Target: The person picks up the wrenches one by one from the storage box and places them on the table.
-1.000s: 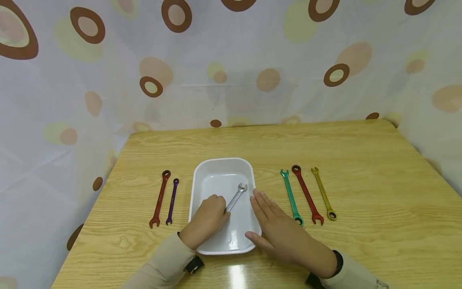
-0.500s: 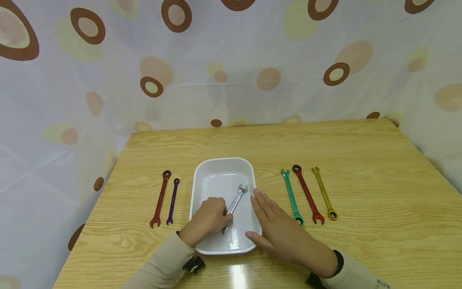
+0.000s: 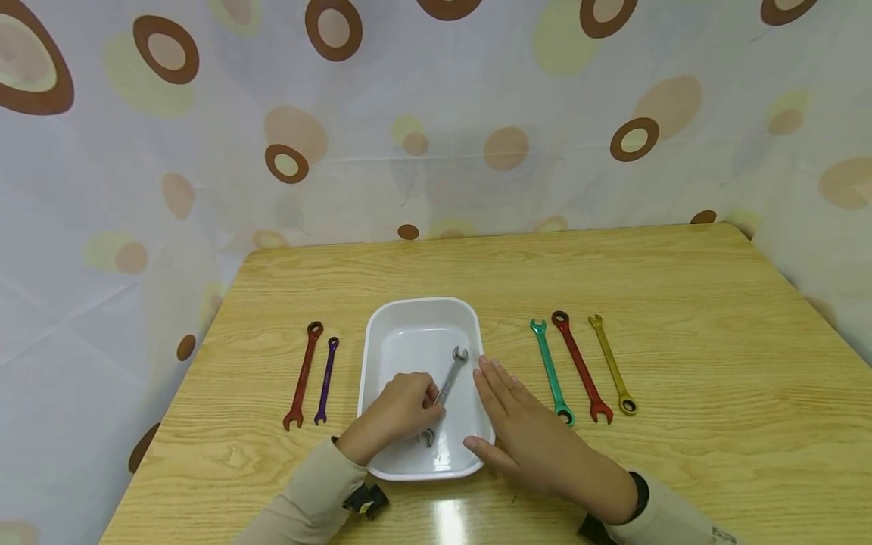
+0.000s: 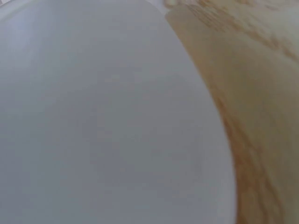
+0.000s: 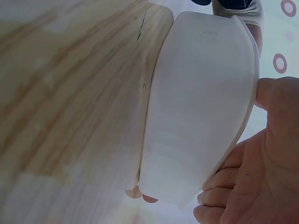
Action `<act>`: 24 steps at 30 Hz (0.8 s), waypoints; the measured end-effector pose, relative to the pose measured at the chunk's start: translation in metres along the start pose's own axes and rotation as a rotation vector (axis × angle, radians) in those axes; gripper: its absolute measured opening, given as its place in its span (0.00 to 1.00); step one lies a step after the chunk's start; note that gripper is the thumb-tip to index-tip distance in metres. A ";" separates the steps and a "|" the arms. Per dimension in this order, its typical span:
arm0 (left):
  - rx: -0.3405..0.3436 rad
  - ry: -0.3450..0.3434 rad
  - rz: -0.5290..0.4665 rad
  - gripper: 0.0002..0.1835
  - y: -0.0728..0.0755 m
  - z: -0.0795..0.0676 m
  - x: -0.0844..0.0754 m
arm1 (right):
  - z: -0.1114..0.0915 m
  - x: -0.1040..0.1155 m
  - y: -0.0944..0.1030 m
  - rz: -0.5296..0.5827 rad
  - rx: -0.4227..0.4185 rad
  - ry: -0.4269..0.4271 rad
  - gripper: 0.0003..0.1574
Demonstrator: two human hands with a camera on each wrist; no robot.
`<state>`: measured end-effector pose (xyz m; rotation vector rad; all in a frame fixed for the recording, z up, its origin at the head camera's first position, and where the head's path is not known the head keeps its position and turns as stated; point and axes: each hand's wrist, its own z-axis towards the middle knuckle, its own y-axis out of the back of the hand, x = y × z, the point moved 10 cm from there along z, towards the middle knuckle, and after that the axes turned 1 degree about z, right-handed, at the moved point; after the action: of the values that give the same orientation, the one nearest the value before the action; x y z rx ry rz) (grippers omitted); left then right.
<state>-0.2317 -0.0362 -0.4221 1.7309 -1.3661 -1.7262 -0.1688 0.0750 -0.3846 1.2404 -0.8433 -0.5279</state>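
Note:
A silver wrench [image 3: 449, 381] slants inside the white tray [image 3: 418, 305], its far jaw end near the tray's right wall. My left hand [image 3: 402, 409] reaches into the tray and pinches the wrench around mid-handle between thumb and fingers; the lower wrench end shows below the hand. Close up, the tray's outer wall [image 4: 117, 112] fills most of the left wrist view, where no fingers show. With fingers straight, my right hand [image 3: 527, 435] rests along the tray's right rim. In the right wrist view its thumb and fingertips touch the tray rim [image 5: 250, 100].
Left of the tray lie a red wrench [image 3: 303, 376] and a small purple wrench [image 3: 326, 381]. Right of it lie a green wrench [image 3: 550, 369], a red wrench [image 3: 581, 365] and a yellow wrench [image 3: 611, 363]. All rest on a wooden table [image 3: 708, 318] before a patterned cloth [image 3: 450, 91].
The silver wrench has turned slightly more upright and shifted a little right. My left hand has moved slightly right with it, uncovering the lower wrench end. My right hand has stayed still.

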 end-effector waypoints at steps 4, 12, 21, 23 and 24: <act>0.016 0.000 -0.020 0.06 -0.002 -0.001 -0.001 | 0.000 0.000 0.000 0.007 -0.002 0.002 0.50; -0.010 -0.008 -0.055 0.06 0.002 -0.001 -0.001 | 0.000 0.000 0.001 0.007 -0.012 -0.001 0.50; -0.067 -0.007 -0.095 0.06 0.011 -0.001 0.000 | -0.001 -0.001 0.000 0.003 -0.020 0.004 0.50; -0.091 -0.015 -0.101 0.07 0.016 -0.002 -0.001 | -0.001 -0.001 -0.001 0.001 -0.017 0.003 0.50; -0.104 -0.017 -0.105 0.07 0.019 -0.003 -0.001 | -0.001 -0.001 -0.001 0.001 -0.017 0.003 0.50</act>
<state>-0.2366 -0.0456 -0.4058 1.7628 -1.1889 -1.8372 -0.1683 0.0765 -0.3857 1.2253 -0.8351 -0.5316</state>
